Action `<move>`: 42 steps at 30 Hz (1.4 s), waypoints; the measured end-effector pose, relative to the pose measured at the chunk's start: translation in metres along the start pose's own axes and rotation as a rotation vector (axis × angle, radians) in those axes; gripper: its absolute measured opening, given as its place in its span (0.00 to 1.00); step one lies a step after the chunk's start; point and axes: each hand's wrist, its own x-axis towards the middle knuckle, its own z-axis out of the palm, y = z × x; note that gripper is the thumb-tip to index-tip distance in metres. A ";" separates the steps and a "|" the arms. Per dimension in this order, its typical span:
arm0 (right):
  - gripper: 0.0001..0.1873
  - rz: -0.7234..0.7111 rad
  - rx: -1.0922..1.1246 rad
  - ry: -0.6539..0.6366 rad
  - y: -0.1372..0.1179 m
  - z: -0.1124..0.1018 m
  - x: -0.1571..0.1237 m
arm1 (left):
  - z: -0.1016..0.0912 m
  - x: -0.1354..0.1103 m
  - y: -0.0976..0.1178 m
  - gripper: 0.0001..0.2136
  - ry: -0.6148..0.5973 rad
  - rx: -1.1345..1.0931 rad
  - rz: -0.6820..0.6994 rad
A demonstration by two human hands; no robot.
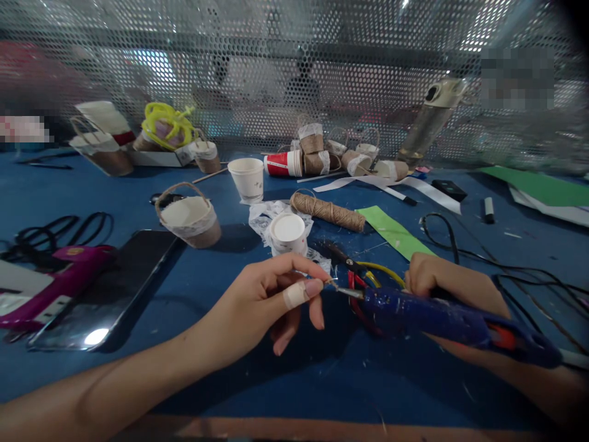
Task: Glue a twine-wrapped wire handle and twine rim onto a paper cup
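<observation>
Near the middle of the table, my left hand [280, 294] pinches a short thin end of twine [329, 282] between thumb and forefinger; a bandage wraps the thumb. My right hand [442, 288] is wrapped round a blue hot glue gun [423, 316], whose metal nozzle points left and meets or nearly meets the twine. Behind the nozzle lie scissors [368, 270] with yellow and red handles, partly hidden. An upside-down white paper cup [288, 231] stands on white lace [260, 215] just beyond my left hand. A roll of brown twine [329, 210] lies behind it.
At left are a twine-wrapped cup basket [193, 222], a phone [115, 282] and a purple glue gun [78, 276]. Several small baskets [317, 150] pile up at the back, beside a leaning bottle [430, 120]. A black cable [506, 258] crosses the right side, near green paper [393, 233].
</observation>
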 end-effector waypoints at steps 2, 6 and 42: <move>0.12 -0.002 -0.012 0.006 0.000 0.000 0.001 | 0.000 0.001 0.000 0.05 -0.004 -0.003 -0.001; 0.12 -0.006 -0.024 0.000 0.000 0.000 0.002 | -0.001 0.001 -0.002 0.05 0.004 -0.010 0.005; 0.10 -0.005 0.075 0.019 -0.004 0.000 0.003 | 0.001 0.000 -0.002 0.05 0.004 0.071 -0.019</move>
